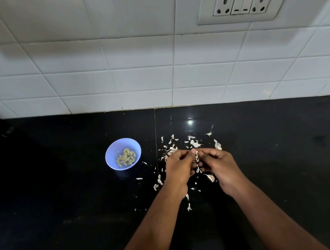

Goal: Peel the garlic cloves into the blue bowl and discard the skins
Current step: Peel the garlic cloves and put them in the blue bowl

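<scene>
Hiding most of the garlic clove [196, 154] between them, the left hand [178, 168] and right hand [220, 165] meet fingertip to fingertip just right of the blue bowl [111, 160], both curled and pinching it. Only a small pale sliver of the clove shows at the fingertips, so whether it is peeled cannot be told. Inside the blue bowl lie peeled cloves [125, 158], yellowish and smooth, too small to count. Right of the blue bowl, papery white skins [193, 142] are scattered on the black countertop [281, 155] around and under the hands, some covered by them. One larger pale piece [210, 177] lies below the right hand; clove or skin cannot be told. Both forearms are cut off by the bottom edge.
</scene>
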Demonstrator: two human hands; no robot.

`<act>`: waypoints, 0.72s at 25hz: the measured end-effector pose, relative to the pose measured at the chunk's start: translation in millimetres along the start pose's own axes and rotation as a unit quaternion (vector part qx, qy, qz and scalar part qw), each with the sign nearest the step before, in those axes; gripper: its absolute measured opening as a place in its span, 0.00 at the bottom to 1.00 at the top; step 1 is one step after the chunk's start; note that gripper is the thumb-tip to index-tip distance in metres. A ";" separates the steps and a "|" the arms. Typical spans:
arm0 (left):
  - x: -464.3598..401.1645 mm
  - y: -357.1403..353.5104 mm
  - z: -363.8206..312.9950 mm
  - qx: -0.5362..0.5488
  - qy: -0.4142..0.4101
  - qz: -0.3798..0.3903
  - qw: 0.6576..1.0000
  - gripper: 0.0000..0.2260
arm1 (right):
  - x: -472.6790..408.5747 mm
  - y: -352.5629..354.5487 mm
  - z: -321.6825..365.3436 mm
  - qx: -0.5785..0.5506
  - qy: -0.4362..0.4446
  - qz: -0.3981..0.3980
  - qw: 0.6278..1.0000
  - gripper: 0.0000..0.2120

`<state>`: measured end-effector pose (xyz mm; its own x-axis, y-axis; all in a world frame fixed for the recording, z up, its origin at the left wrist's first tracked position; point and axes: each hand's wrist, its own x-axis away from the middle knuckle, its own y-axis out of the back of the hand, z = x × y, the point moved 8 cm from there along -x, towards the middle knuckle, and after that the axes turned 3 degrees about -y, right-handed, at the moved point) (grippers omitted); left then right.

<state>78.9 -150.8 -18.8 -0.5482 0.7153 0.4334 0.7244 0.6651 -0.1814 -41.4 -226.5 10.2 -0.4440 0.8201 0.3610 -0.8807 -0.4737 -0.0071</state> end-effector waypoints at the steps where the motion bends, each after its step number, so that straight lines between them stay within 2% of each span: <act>1: 1.4 -2.4 1.3 0.025 0.008 0.003 1.000 0.06 | 4.7 -2.2 -2.5 -0.038 -0.011 0.001 0.999 0.08; 5: 7.5 -6.8 -2.2 0.028 -0.013 0.005 1.000 0.05 | 8.7 -5.6 -12.9 -0.134 -0.050 -0.009 0.990 0.09; 10: 16.6 -14.9 -12.0 -0.020 -0.058 0.012 0.998 0.07 | 16.8 -6.0 -7.9 -0.181 -0.058 -0.020 0.982 0.08; 14: 23.2 -12.4 -10.8 -0.051 -0.066 0.013 0.996 0.07 | 21.7 -1.8 -1.7 -0.134 -0.043 -0.028 0.990 0.07; 18: 30.2 -3.1 -16.5 -0.032 -0.097 -0.010 0.995 0.06 | 26.8 -2.8 2.1 -0.115 -0.038 -0.031 0.992 0.06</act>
<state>67.0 -134.8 9.5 -0.6289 0.7340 0.2565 0.7341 0.6692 -0.1152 -50.5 -203.8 21.9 -0.3815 0.8147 0.4366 -0.9243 -0.3298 -0.1922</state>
